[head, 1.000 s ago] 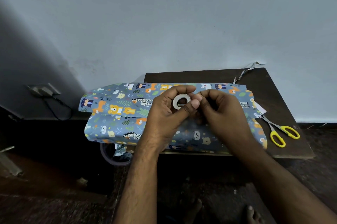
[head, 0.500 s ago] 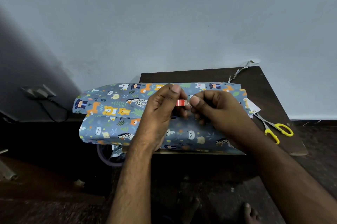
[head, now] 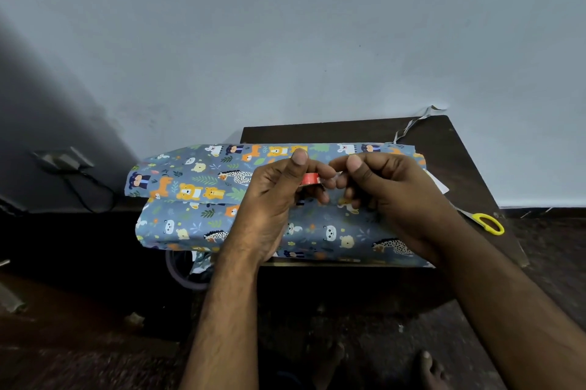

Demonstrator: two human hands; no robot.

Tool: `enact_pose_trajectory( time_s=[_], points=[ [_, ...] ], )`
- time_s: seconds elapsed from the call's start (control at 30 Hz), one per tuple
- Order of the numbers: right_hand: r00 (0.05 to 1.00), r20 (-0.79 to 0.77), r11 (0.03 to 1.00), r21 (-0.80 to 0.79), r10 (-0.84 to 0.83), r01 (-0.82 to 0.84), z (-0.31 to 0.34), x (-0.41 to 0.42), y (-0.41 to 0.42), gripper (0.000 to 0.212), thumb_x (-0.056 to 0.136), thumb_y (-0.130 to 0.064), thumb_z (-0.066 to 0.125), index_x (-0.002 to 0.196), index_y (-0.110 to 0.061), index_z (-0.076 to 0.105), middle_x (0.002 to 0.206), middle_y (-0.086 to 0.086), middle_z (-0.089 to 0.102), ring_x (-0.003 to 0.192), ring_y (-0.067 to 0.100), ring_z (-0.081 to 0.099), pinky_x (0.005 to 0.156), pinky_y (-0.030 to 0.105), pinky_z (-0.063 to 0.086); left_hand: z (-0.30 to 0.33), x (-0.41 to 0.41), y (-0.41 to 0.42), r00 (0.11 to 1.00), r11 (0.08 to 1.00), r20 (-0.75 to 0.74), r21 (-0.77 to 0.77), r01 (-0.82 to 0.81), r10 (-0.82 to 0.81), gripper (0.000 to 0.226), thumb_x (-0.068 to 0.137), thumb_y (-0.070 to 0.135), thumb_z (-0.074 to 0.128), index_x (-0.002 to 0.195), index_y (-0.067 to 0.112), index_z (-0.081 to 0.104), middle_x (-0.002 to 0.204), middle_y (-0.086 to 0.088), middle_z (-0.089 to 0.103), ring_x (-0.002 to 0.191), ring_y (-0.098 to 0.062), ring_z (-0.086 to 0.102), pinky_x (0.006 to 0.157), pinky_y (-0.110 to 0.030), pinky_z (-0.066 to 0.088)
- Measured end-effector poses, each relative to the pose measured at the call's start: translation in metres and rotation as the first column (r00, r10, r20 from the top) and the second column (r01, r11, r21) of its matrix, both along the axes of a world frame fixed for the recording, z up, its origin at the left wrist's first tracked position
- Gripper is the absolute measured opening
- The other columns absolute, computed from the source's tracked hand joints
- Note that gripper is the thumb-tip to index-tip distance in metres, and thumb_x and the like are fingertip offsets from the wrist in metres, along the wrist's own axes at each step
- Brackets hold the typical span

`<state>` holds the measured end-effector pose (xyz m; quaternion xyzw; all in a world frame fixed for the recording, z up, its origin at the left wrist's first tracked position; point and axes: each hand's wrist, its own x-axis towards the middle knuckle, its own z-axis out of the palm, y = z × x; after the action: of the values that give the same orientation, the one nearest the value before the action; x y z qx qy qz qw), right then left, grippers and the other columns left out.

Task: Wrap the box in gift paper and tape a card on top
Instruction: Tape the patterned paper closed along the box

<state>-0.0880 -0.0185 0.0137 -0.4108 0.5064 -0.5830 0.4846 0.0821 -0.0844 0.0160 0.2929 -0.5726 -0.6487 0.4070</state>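
left hand gripping tape roll above gift paper on surface | right hand fingers pinching tape end | tape probably light, clingy (hold roll's rim) | paper thin, tearing easily

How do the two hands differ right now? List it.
The left hand grips the tape roll, thumb up; the right hand pinches at the tape end beside it. The left hand's back faces the camera; the right hand shows curled knuckles. Both hover over the gift paper.
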Motion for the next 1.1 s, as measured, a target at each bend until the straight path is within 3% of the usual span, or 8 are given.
enact_pose_trajectory(
  time_s=[0.13, 0.23, 0.37, 0.47, 0.53, 0.7, 0.93, 1.1],
  points=[
    [0.980, -0.157, 0.992, -0.055, -0.121, 0.114, 0.008, -0.002, 0.007, 0.023, 0.103, -0.021, 0.057, 0.104, -0.007, 0.075, 0.080, 0.005, 0.071, 0.069, 0.012, 0.060, 0.060, 0.023, 0.051, 0.002, -0.003, 0.007, 0.999, 0.996, 0.035, -0.083, -0.026, 0.029, 0.042, 0.093, 0.039, 0.055, 0.094, 0.003, 0.077, 0.090, -0.016, 0.075, 0.071, -0.026, 0.067, 0.074, -0.031, 0.056],
    [0.914, -0.289, 0.956, -0.150, -0.285, 0.251, 0.016, -0.010, 0.014, 0.021, 0.102, -0.022, 0.059, 0.104, -0.012, 0.077, 0.078, 0.003, 0.073, 0.067, 0.009, 0.062, 0.061, 0.022, 0.050, 0.005, -0.010, 0.020, 0.999, 0.988, 0.039, -0.151, -0.007, 0.013, 0.036, 0.095, 0.032, 0.059, 0.100, 0.001, 0.076, 0.093, -0.016, 0.076, 0.075, -0.024, 0.070, 0.077, -0.033, 0.058],
    [0.702, -0.549, 0.888, -0.219, -0.455, 0.404, 0.012, -0.034, 0.037, 0.019, 0.101, -0.031, 0.062, 0.101, -0.019, 0.077, 0.077, -0.009, 0.073, 0.071, 0.003, 0.066, 0.065, 0.018, 0.049, 0.006, -0.039, 0.045, 0.996, 0.988, -0.071, -0.148, 0.040, -0.051, 0.029, 0.099, 0.029, 0.060, 0.104, 0.004, 0.075, 0.097, -0.017, 0.075, 0.079, -0.024, 0.069, 0.076, -0.042, 0.056],
    [0.541, -0.688, 0.845, -0.207, -0.484, 0.492, 0.002, -0.052, 0.070, 0.016, 0.099, -0.028, 0.063, 0.104, -0.021, 0.076, 0.091, -0.011, 0.072, 0.082, 0.003, 0.065, 0.071, 0.016, 0.049, 0.004, -0.067, 0.067, 0.979, 0.990, -0.163, -0.090, 0.109, -0.122, 0.032, 0.102, 0.036, 0.058, 0.103, 0.010, 0.076, 0.104, -0.014, 0.074, 0.082, -0.025, 0.068, 0.071, -0.036, 0.054],
    [0.500, -0.753, 0.837, -0.122, -0.428, 0.533, -0.006, -0.067, 0.092, 0.014, 0.098, -0.025, 0.065, 0.109, -0.022, 0.073, 0.101, -0.008, 0.068, 0.091, 0.006, 0.062, 0.071, 0.011, 0.043, 0.000, -0.082, 0.078, 0.969, 0.986, -0.187, -0.068, 0.152, -0.162, 0.032, 0.103, 0.034, 0.057, 0.103, 0.009, 0.076, 0.105, -0.015, 0.075, 0.082, -0.026, 0.068, 0.069, -0.032, 0.052],
    [0.426, -0.901, 0.828, 0.178, -0.080, 0.532, -0.021, -0.094, 0.112, 0.042, 0.093, -0.025, 0.070, 0.133, -0.018, 0.061, 0.125, 0.006, 0.056, 0.118, 0.028, 0.055, 0.091, 0.035, 0.046, -0.006, -0.106, 0.093, 0.953, 0.976, -0.210, -0.015, 0.219, -0.217, 0.040, 0.090, 0.041, 0.062, 0.104, 0.008, 0.078, 0.107, -0.016, 0.076, 0.082, -0.025, 0.071, 0.066, -0.029, 0.052],
    [0.332, -0.939, 0.835, 0.255, 0.094, 0.487, -0.024, -0.099, 0.092, 0.027, 0.093, -0.029, 0.067, 0.115, -0.015, 0.062, 0.115, 0.008, 0.060, 0.111, 0.032, 0.058, 0.082, 0.038, 0.047, -0.017, -0.115, 0.095, 0.940, 0.958, -0.196, -0.003, 0.286, -0.281, 0.049, 0.084, 0.052, 0.072, 0.114, 0.013, 0.076, 0.116, -0.014, 0.074, 0.089, -0.028, 0.072, 0.068, -0.029, 0.052],
    [0.308, -0.928, 0.827, 0.336, 0.210, 0.450, -0.026, -0.098, 0.086, 0.034, 0.093, -0.031, 0.068, 0.118, -0.012, 0.056, 0.122, 0.012, 0.055, 0.112, 0.034, 0.058, 0.088, 0.039, 0.049, -0.019, -0.110, 0.091, 0.925, 0.947, -0.230, 0.035, 0.318, -0.302, 0.040, 0.079, 0.043, 0.081, 0.113, 0.024, 0.077, 0.117, -0.012, 0.074, 0.088, -0.026, 0.071, 0.067, -0.029, 0.051]
  ],
)
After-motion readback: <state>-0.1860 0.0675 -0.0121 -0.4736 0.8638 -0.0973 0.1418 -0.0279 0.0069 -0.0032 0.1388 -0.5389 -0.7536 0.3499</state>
